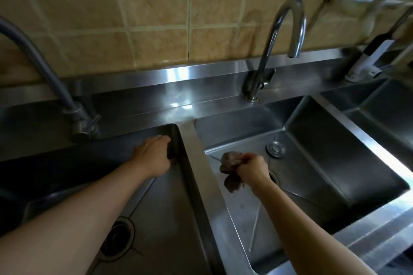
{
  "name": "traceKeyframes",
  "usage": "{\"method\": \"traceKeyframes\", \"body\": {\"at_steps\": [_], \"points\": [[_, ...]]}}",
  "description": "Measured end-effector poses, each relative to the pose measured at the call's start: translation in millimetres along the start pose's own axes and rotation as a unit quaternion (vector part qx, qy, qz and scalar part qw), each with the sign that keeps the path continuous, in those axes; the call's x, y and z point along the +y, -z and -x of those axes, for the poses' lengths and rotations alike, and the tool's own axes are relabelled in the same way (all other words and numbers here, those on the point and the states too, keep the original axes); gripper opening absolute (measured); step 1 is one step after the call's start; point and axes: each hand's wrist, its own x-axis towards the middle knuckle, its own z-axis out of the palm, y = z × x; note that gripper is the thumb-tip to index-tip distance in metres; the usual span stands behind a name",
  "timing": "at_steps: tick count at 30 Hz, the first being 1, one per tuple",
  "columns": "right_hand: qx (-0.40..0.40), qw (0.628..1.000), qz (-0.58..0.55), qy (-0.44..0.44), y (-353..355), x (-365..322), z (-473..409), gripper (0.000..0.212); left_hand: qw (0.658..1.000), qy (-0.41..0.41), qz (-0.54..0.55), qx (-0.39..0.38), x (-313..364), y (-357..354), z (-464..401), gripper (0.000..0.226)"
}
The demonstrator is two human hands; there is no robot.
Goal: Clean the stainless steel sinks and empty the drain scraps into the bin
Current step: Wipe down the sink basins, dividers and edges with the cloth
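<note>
My right hand [251, 168] bunches the rag [230, 166] tight to scrub the right sink [335, 154], while my left hand [152, 155] grips something dark at the left sink's [169, 207] corner, likely for bracing.

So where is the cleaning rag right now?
In the head view, the rag is bunched in the right hand, over the middle sink beside its drain.

The left hand [154, 156] reaches into the far corner of the left stainless steel sink basin [169, 207], its fingertips hidden against the dark wall, so whether they hold anything cannot be told; the right hand [251, 168] covers part of the crumpled brown rag [230, 161] and most of the round drain opening [273, 177] behind it; the grey curved tap on the left [40, 60] is cut off by the frame edge; the third basin at far right [388, 109] is cropped too.
</note>
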Motion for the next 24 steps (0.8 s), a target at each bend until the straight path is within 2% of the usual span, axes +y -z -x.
{"method": "traceKeyframes", "body": {"at_steps": [5,10,17,18,20,21,24], "points": [[0.013,0.987,-0.153,-0.035,22,14,-18,0.018,1.000,-0.004,-0.005,-0.012,25,-5,-8,0.061],[-0.055,0.957,-0.274,-0.077,15,26,-44,0.019,1.000,0.004,0.015,0.001,49,-15,-34,0.035],[-0.129,0.917,-0.367,-0.084,-11,15,-101,0.018,0.994,0.071,0.015,0.080,70,-37,-78,0.054],[-0.136,0.910,-0.385,-0.079,-17,10,-109,0.024,0.993,0.081,0.015,0.089,72,-39,-84,0.057],[-0.141,0.884,-0.439,-0.080,-30,0,-121,0.055,0.989,0.098,0.018,0.106,76,-43,-94,0.058],[-0.145,0.871,-0.464,-0.073,-37,-4,-125,0.058,0.988,0.101,0.017,0.116,76,-44,-98,0.057],[-0.184,0.842,-0.501,-0.073,-60,-19,-135,0.043,0.983,0.110,0.006,0.144,77,-51,-116,0.057]]}}
